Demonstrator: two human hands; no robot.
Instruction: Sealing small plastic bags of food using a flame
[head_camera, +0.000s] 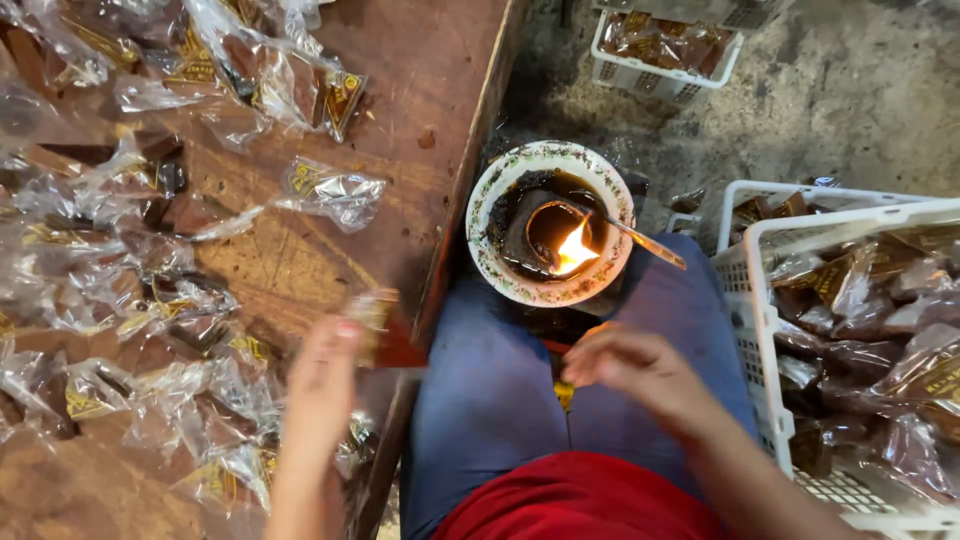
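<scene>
My left hand is blurred at the wooden table's edge, pinching a small clear packet with a brown piece inside. My right hand rests over my lap, fingers curled on something small and yellowish that I cannot make out. Just beyond my knees stands a white bowl holding a dark tin with a burning flame; a thin metal tool leans on its rim. Several clear packets of brown pieces lie scattered on the table.
A white plastic basket full of wrapped packets stands at my right. Another white basket with packets sits on the concrete floor farther away. I wear blue trousers and a red top.
</scene>
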